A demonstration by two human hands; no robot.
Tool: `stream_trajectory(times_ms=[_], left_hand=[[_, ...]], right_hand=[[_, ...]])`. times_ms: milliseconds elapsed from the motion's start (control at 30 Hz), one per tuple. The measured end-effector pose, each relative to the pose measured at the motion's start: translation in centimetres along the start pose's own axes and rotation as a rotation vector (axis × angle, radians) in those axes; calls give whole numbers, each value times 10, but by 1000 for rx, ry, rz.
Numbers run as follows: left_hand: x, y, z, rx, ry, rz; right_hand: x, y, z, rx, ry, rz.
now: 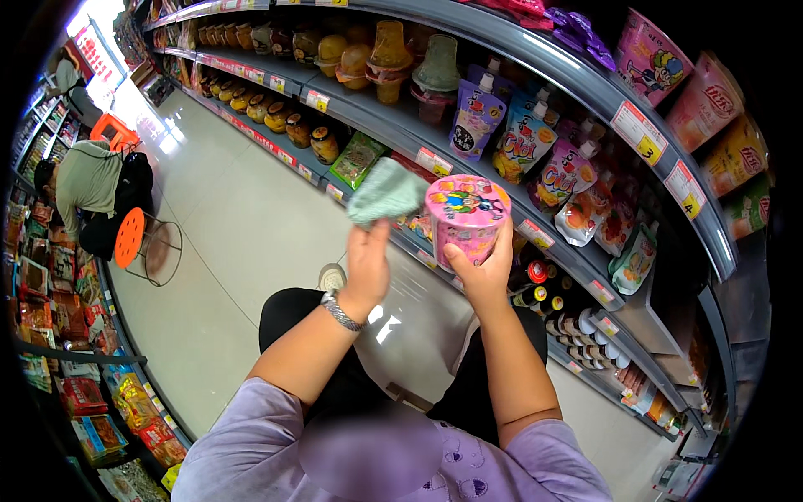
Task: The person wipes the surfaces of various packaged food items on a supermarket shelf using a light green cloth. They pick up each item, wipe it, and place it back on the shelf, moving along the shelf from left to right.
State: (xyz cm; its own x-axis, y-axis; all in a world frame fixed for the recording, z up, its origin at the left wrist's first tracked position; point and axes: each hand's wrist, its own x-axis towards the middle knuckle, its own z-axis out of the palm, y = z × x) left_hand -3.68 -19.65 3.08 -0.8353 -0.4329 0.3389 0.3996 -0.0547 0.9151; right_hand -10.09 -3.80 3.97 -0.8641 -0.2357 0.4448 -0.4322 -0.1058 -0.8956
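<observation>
In my right hand (485,268) I hold a pink cup-shaped tub (468,222) with a printed cartoon lid, its thumb across the front wall. My left hand (368,263) grips a pale green cloth (386,194), blurred by motion, just left of the tub. A thin gap seems to lie between cloth and tub, though the blur makes contact hard to judge. Both are raised in front of the shelf edge. Behind the tub, spouted drink pouches (523,138) stand on a shelf.
Shelving (335,92) curves along the right, with jars (276,117), jelly cups and bottles (535,284). More pink cups (652,58) stand high at the right. At left are a round orange stool (130,238), a crouching person (92,188) and a rack of snack packets (84,393).
</observation>
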Motion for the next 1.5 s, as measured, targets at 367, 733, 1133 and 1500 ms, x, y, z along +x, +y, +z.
stream_trajectory(times_ms=[367, 733, 1133, 1500], left_hand=[[29, 34, -4, 360, -631, 352], [21, -1, -7, -426, -23, -275], [-7, -3, 31, -1069, -151, -677], [1, -13, 22, -1009, -23, -751]], right_hand=[[-2, -12, -11, -251, -429, -3], [-6, -7, -10, 500, -162, 308], [-24, 3, 25, 368, 11, 97], [-23, 2, 14, -148, -160, -203]])
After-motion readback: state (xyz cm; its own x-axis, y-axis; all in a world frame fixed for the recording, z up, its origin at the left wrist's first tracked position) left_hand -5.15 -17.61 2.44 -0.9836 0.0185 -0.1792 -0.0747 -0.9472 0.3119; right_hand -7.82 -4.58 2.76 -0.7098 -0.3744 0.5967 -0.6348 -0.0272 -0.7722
